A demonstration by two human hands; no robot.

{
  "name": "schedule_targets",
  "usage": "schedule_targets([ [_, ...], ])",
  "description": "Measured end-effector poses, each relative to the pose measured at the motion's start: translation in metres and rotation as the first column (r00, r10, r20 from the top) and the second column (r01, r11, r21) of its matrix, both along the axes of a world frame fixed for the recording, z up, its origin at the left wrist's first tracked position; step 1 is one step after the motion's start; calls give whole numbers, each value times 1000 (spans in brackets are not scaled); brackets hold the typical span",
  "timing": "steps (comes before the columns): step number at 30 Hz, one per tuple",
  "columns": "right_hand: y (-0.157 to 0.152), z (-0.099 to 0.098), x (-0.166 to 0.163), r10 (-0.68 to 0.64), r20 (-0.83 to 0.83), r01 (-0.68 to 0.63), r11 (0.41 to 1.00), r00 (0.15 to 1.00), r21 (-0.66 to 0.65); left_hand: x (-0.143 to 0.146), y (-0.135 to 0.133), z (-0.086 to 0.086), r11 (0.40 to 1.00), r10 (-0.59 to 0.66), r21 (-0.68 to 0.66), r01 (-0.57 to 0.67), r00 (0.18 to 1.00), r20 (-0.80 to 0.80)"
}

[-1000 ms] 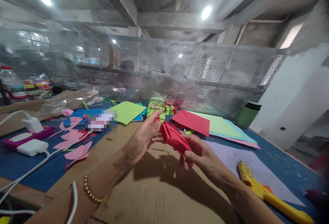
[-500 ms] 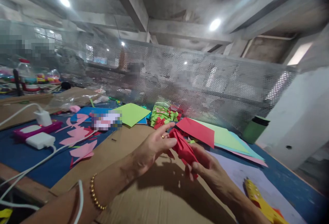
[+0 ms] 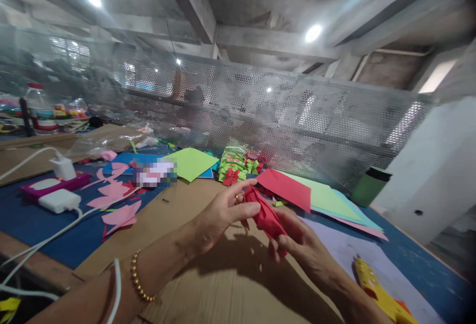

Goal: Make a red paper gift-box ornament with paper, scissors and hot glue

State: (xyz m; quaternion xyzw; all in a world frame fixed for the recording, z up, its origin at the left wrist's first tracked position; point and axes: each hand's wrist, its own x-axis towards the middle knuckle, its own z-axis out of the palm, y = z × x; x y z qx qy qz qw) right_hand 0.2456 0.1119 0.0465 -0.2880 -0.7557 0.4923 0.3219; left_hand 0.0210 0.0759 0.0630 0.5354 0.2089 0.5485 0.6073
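Both hands are on the same thing in the head view, a folded-up bit of red paper (image 3: 266, 213) held up just above the cardboard (image 3: 223, 284) on the table (image 3: 33, 229). Left hand (image 3: 219, 215) has its thumb and fingertips pinched shut on the far, upper end. Right hand (image 3: 299, 242) is curled closed around the near, lower end, with the paper partly hidden in its fingers.

The paper's long axis runs on a slant, from up-left at the left fingertips down-right into the right palm. So it sits right between the two hands, and neither is really nearer: each has an end. It's clear of the cardboard, not resting on it.

Other stuff around:
- a flat red sheet (image 3: 288, 190) just behind the hands, lying on top of more coloured sheets
- a green sheet (image 3: 191, 162) and a pile of little green and red bows (image 3: 238, 165) further back
- pink cutouts (image 3: 115, 200) and a white charger (image 3: 59, 200) off to the left
- a yellow glue gun (image 3: 375, 289) near the right forearm, well apart from the paper
- a green cup (image 3: 368, 187) by the mesh screen (image 3: 297, 115)

There's a bead bracelet (image 3: 139, 279) on the left wrist.
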Motion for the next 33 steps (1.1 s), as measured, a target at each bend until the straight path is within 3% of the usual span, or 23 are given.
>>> schedule_targets([
  [8, -3, 4, -1, -5, 4, 5, 1000, 1000, 8, 1, 2, -2, 999, 35, -22, -35, 999, -5],
  [15, -1, 4, -1, -46, 30, 46, 999, 998, 16, 3, 2, 2, 990, 58, -129, -55, 998, 19],
  [20, 0, 3, 1, -35, 21, 35, 999, 999, -9, 2, 3, 3, 990, 104, -94, -105, 994, -14],
  [33, 0, 3, 3, -18, 17, 18, 1000, 1000, 11, -3, -4, 4, 999, -39, -24, 38, 997, -68],
])
